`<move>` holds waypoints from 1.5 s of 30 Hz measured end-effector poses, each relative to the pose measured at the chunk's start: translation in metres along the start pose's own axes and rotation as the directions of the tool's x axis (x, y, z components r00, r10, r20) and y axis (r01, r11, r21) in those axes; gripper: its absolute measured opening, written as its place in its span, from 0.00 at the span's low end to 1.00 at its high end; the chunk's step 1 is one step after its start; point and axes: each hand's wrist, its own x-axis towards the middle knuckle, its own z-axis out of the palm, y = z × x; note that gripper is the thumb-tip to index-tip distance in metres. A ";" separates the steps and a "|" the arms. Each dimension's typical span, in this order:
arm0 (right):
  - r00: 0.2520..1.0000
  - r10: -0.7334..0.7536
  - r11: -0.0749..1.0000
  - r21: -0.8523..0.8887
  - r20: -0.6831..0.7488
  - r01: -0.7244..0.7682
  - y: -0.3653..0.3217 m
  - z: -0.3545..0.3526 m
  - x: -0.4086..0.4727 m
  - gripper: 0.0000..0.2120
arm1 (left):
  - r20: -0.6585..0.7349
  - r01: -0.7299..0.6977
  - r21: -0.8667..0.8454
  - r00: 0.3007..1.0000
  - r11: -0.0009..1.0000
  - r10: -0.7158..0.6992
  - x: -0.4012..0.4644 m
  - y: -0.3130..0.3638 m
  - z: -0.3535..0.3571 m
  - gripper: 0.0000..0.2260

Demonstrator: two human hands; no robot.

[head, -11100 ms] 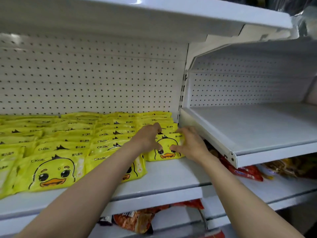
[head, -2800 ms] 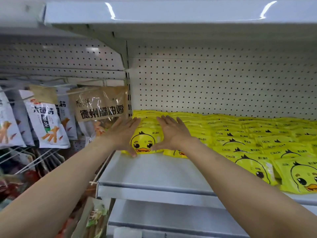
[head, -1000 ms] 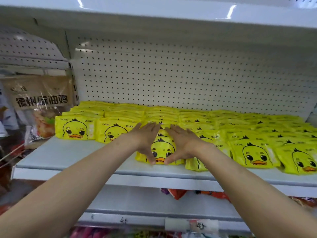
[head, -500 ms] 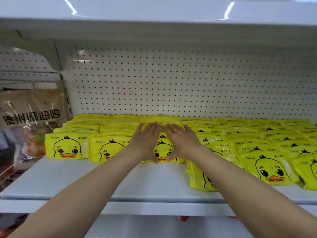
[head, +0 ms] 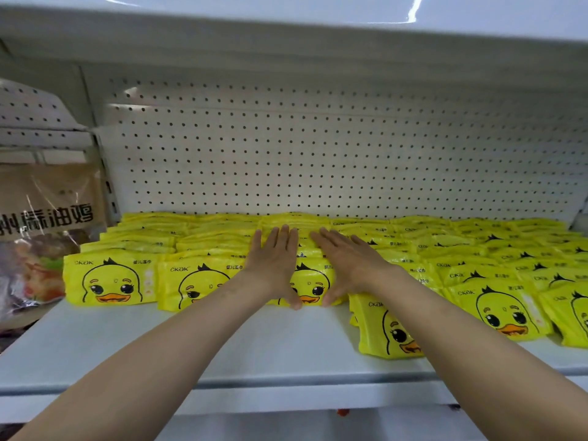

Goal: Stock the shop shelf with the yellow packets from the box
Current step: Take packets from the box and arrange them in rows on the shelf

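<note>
You can read "CKAK" on the yellow packets (head: pixel 111 283) beside small Chinese print, perhaps 婴儿湿巾. The brown bag (head: pixel 47 198) at your left shows 蒜油鸡, partly cut off.

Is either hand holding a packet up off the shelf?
No: left hand and right hand press flat on a packet row lying on the shelf.

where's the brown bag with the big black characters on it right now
In the head view the brown bag hangs at the far left, beyond the shelf upright and just left of the leftmost row of yellow packets.
</note>
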 end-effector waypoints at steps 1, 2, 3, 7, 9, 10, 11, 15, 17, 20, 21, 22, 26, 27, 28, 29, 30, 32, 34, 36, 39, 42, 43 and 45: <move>1.000 -0.001 1.000 -0.006 -0.010 0.001 0.000 -0.001 0.002 0.69 | 0.000 0.000 0.001 1.000 1.000 0.000 0.001 -0.001 0.000 0.66; 1.000 -0.002 1.000 -0.016 -0.025 0.001 0.000 -0.001 0.003 0.69 | 0.001 0.000 0.001 1.000 1.000 0.000 0.003 -0.001 0.001 0.65; 0.999 -0.001 1.000 -0.026 -0.041 0.000 0.000 -0.001 0.004 0.68 | 0.004 0.000 0.001 1.000 1.000 0.000 0.004 -0.002 0.000 0.65; 0.999 -0.001 0.999 -0.036 -0.052 -0.001 0.000 0.002 0.002 0.68 | 0.008 -0.008 0.001 1.000 1.000 0.008 0.004 -0.005 0.001 0.65; 0.999 -0.006 1.000 -0.022 -0.037 0.005 0.000 0.003 0.001 0.68 | 0.007 -0.013 0.004 1.000 1.000 0.013 0.003 -0.005 0.001 0.65; 0.999 -0.008 1.000 -0.016 -0.037 0.007 0.001 0.004 0.001 0.68 | 0.006 -0.013 0.004 1.000 1.000 0.013 0.002 -0.005 0.001 0.65; 0.999 -0.010 1.000 -0.011 -0.041 0.010 0.002 0.004 0.002 0.67 | 0.004 -0.011 0.003 1.000 1.000 0.011 0.002 -0.006 0.001 0.65; 0.998 -0.006 1.000 -0.024 -0.061 0.005 0.001 0.004 0.009 0.65 | -0.009 0.002 -0.011 1.000 1.000 -0.002 0.008 -0.005 0.001 0.63; 0.998 0.008 0.999 -0.034 -0.069 -0.010 -0.001 0.004 0.011 0.64 | -0.012 0.015 -0.018 1.000 1.000 -0.016 0.009 -0.004 0.001 0.63; 0.998 0.015 0.999 -0.035 -0.068 -0.018 -0.003 0.004 0.010 0.64 | -0.012 0.017 -0.010 1.000 1.000 -0.017 0.008 -0.002 0.000 0.62; 0.998 0.017 0.999 -0.033 -0.066 -0.020 -0.003 0.004 0.010 0.64 | -0.014 0.015 -0.008 1.000 1.000 -0.015 0.007 -0.001 -0.001 0.63; 0.998 0.020 0.999 -0.030 -0.063 -0.022 -0.004 0.004 0.009 0.64 | -0.016 0.014 -0.010 1.000 1.000 -0.014 0.005 -0.001 -0.001 0.63; 1.000 0.010 1.000 -0.002 -0.011 -0.010 -0.005 -0.002 0.003 0.65 | 0.008 -0.004 -0.025 1.000 1.000 0.004 0.001 -0.004 -0.002 0.65; 1.000 0.007 0.999 0.032 0.006 -0.007 -0.004 -0.005 0.001 0.65 | 0.028 -0.010 -0.027 1.000 1.000 0.011 0.000 -0.005 -0.004 0.65; 1.000 0.015 0.996 0.085 0.012 -0.016 -0.002 -0.009 -0.003 0.64 | 0.049 -0.011 -0.031 0.999 0.999 0.012 -0.002 -0.006 -0.007 0.66; 0.999 0.033 0.988 0.149 0.002 -0.033 0.002 -0.014 -0.006 0.62 | 0.069 -0.005 -0.035 0.998 0.999 0.007 -0.003 -0.007 -0.013 0.66; 0.998 0.061 0.975 0.214 -0.022 -0.055 0.008 -0.019 -0.011 0.60 | 0.082 0.003 -0.039 0.997 0.999 0.000 -0.004 -0.007 -0.020 0.65; 0.991 0.116 0.951 0.296 -0.073 -0.090 0.022 -0.031 -0.021 0.56 | 0.078 0.002 -0.058 0.997 0.998 0.002 -0.005 0.001 -0.038 0.64; 0.986 0.142 0.945 0.307 -0.083 -0.111 0.039 -0.041 -0.036 0.54 | 0.060 -0.053 -0.098 0.996 0.994 0.059 -0.006 0.021 -0.055 0.63; 0.987 0.147 0.946 0.301 -0.063 -0.122 0.056 -0.047 -0.052 0.53 | 0.078 -0.142 -0.129 0.985 0.981 0.153 -0.008 0.050 -0.065 0.62; 0.991 0.132 0.961 0.246 0.002 -0.129 0.074 -0.047 -0.073 0.55 | 0.137 -0.232 -0.135 0.959 0.963 0.250 -0.012 0.095 -0.071 0.61; 0.993 0.078 0.973 0.208 0.093 -0.096 0.083 -0.042 -0.091 0.57 | 0.214 -0.243 -0.116 0.941 0.963 0.263 -0.015 0.126 -0.075 0.61; 0.991 0.055 0.977 0.197 0.124 -0.079 0.084 -0.041 -0.097 0.57 | 0.249 -0.240 -0.108 0.933 0.965 0.260 -0.016 0.133 -0.075 0.61; 0.984 0.026 0.985 0.165 0.176 -0.055 0.091 -0.036 -0.107 0.58 | 0.298 -0.228 -0.076 0.924 0.971 0.241 -0.017 0.144 -0.074 0.61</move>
